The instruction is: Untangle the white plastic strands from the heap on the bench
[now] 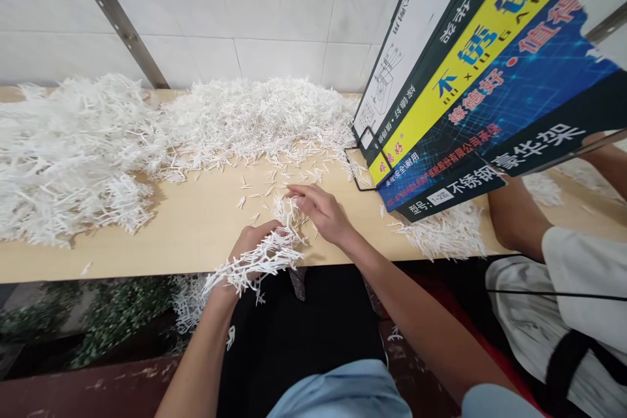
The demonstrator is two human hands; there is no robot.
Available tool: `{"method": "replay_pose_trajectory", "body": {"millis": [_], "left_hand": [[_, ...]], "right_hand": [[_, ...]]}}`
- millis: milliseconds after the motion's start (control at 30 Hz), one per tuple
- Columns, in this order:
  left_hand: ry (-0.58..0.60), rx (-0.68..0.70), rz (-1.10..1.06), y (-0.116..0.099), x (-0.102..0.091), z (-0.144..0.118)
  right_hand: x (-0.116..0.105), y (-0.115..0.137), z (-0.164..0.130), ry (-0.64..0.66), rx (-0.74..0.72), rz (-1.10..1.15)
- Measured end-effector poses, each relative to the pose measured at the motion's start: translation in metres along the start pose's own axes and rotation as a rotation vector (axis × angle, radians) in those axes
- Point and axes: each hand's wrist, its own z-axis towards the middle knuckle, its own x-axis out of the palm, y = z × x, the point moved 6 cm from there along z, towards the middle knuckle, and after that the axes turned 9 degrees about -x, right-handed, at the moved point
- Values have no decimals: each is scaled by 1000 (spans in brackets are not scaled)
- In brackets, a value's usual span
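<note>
Left hand (255, 245) clutching bundle of white sprigs (255, 264), right hand (321, 209) spread over loose pieces (279, 206), printed box (480, 78) nearby

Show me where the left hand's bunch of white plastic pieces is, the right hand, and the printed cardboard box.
Bunch of white plastic pieces (255, 266), head view, middle of the bunch.
Right hand (321, 209), head view, back of the hand.
Printed cardboard box (482, 72), head view, yellow band.

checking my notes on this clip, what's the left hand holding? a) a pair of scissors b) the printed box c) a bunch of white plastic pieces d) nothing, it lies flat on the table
c: the left hand is closed around a bunch of white plastic pieces at the table edge, while the right hand reaches among loose pieces further in.
</note>
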Motion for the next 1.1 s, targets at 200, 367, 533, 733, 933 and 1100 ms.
{"method": "replay_pose_trajectory", "body": {"millis": [200, 367, 533, 733, 933, 1100], "left_hand": [[41, 8, -44, 0, 2, -8], [-92, -48, -50, 9, -5, -10], [-54, 9, -37, 8, -1, -6], [-87, -38, -36, 10, -1, -6], [14, -40, 28, 8, 4, -4], [3, -57, 25, 8, 4, -3]], "right_hand": [[-15, -33, -5, -283, 169, 206], [-26, -28, -5, -389, 128, 133], [-2, 10, 2, 51, -168, -50], [1, 8, -2, 131, -128, 4], [0, 20, -4, 166, -240, 22], [6, 15, -5, 170, -220, -54]]}}
